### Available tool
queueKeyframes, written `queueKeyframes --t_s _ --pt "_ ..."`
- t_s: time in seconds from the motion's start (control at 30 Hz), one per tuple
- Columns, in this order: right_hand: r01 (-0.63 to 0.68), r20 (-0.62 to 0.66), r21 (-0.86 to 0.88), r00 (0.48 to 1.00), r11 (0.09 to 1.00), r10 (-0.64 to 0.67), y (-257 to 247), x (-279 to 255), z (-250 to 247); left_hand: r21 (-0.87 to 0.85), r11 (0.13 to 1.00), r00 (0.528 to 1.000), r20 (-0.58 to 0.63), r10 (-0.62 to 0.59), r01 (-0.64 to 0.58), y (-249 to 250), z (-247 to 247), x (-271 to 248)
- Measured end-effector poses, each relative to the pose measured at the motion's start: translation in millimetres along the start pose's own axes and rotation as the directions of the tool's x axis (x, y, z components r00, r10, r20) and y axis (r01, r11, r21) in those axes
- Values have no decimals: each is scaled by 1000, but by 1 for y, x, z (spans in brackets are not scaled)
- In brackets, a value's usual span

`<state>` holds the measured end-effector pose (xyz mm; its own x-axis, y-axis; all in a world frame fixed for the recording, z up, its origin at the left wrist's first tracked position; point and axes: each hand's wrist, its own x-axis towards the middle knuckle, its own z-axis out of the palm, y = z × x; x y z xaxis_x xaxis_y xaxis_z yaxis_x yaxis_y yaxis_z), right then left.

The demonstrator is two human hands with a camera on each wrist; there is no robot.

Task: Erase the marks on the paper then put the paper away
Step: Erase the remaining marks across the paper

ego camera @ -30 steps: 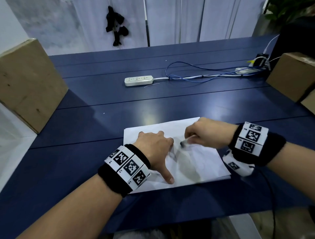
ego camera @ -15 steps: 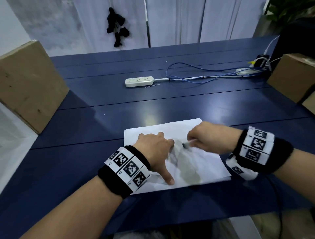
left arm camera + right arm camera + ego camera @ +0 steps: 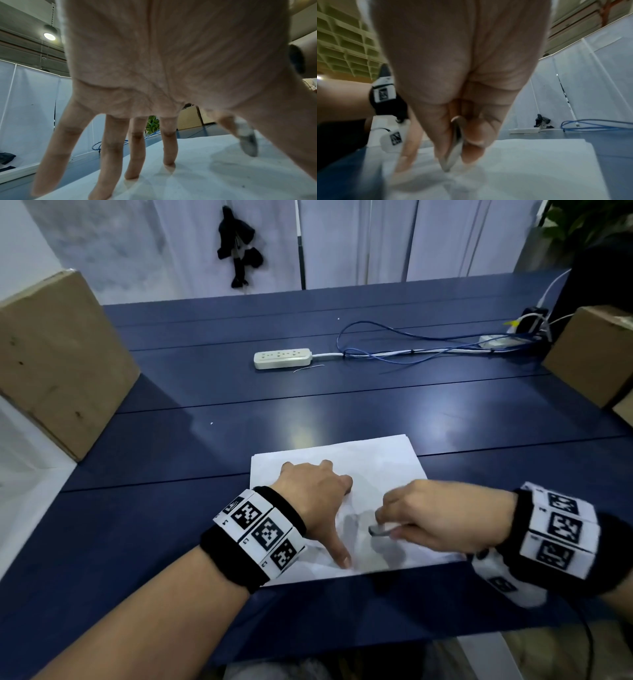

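Note:
A white sheet of paper (image 3: 373, 460) lies on the dark blue table (image 3: 137, 535) in front of me. My left hand (image 3: 318, 501) presses it flat with spread straight fingers (image 3: 109, 155), thumb pointing toward me. My right hand (image 3: 435, 518) pinches a small grey-white eraser (image 3: 378, 530) between thumb and fingers, its tip on the paper just right of the left thumb. In the right wrist view the eraser (image 3: 453, 151) touches the paper (image 3: 522, 162); in the left wrist view the eraser (image 3: 247, 140) is blurred above the paper (image 3: 205, 175). Faint grey smudges lie beside the eraser.
A white power strip (image 3: 282, 359) with blue and white cables (image 3: 411, 350) lies at the back of the table. Cardboard boxes stand at the left (image 3: 58, 361) and right (image 3: 596, 354) edges. The near table edge runs just below my forearms.
My right hand has pulled the eraser down the paper toward me and slightly right. The left hand stays pressed on the sheet.

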<state>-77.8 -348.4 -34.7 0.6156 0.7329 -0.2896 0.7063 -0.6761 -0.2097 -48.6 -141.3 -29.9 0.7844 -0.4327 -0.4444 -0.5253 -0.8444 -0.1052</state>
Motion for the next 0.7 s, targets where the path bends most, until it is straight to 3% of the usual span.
queueKeyframes --t_s 0.1,0.23,0.3,0.37,0.43,0.5,0.6,0.63,0.7 --pt "35 54 2 998 999 -35 1 1 -1 2 1000 1000 4 0 0 0 -1 1" --pt "-176 -87 -101 982 979 167 23 13 -1 0 1000 1000 -3 0 0 2 0 0" --pt "-111 -74 -75 992 991 106 16 8 2 -6 1000 1000 2 -3 3 1 -2 -1" --pt "41 25 26 999 999 -42 0 -1 3 -8 1000 1000 3 0 0 2 -3 -1" --pt "70 81 65 994 995 -75 -7 -3 1 -8 1000 1000 8 -2 2 2 -3 -1" --pt "-39 40 13 998 999 38 6 9 -5 -8 1000 1000 12 -3 3 2 -3 -1" --pt "-293 -77 -68 955 954 288 33 25 -14 -6 1000 1000 -5 1 -1 2 -1 -2" --pt "-321 -100 -85 945 943 313 39 27 -13 -8 1000 1000 -7 3 -3 2 0 -2" --pt "-256 -74 -97 965 962 250 33 20 -10 -11 1000 1000 -3 12 -12 1 0 -1"
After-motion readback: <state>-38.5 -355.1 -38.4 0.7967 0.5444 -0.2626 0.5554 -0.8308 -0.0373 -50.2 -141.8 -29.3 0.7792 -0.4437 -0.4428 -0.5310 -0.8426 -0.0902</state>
